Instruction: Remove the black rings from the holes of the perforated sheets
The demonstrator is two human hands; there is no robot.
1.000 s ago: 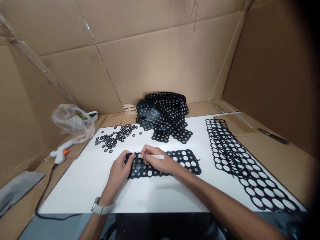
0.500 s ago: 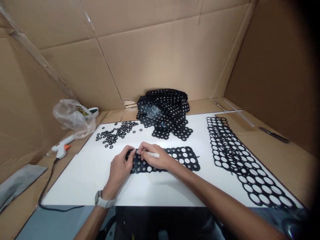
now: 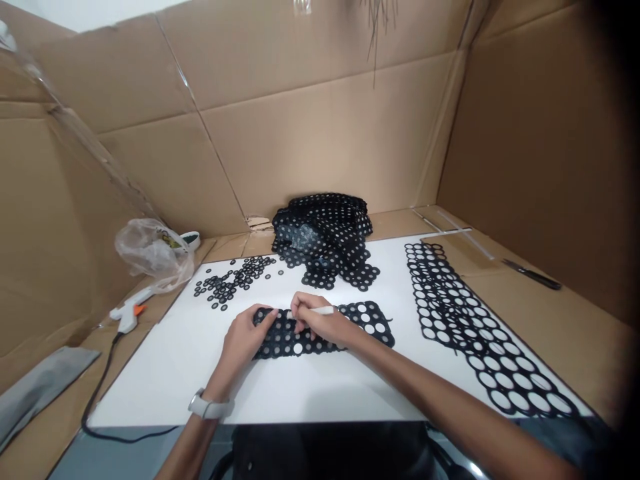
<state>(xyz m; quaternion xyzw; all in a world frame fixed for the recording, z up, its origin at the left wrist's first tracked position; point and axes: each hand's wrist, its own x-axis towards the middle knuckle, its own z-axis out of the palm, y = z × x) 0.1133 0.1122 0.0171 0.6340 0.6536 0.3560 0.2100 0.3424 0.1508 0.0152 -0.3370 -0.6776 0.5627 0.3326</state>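
One black panel (image 3: 283,339) of joined rings, some filled with white, lies flat on the white top of the desk (image 3: 165,373), its long side running roughly left to right. At its left end is the left hand (image 3: 244,335), its grip closed on the panel's edge, thumb on top and fingers bent at the far corner. That forearm slants up from the lower left, with a pale watch (image 3: 197,403) on the wrist. Over the panel's middle, the right hand (image 3: 317,325) has its fingers curled tightly round a white pen (image 3: 324,310); the pen lies nearly level, one end leaning out over the hand to the right, the other pointing left towards the left thumb. The right forearm runs in a long diagonal from the lower right, crossing the panel's near edge.

Beyond the panel sits a crumpled heap of dotted black mesh (image 3: 335,233). Many loose rings (image 3: 223,287) are scattered beyond its left end. Well to its left are a glue gun (image 3: 129,317) with an orange trigger, a clear plastic bag (image 3: 153,253) and a grey cloth (image 3: 47,383). To its right stretches a sheet of larger rings (image 3: 480,340), with a dark, slim tool (image 3: 533,275) farther right.
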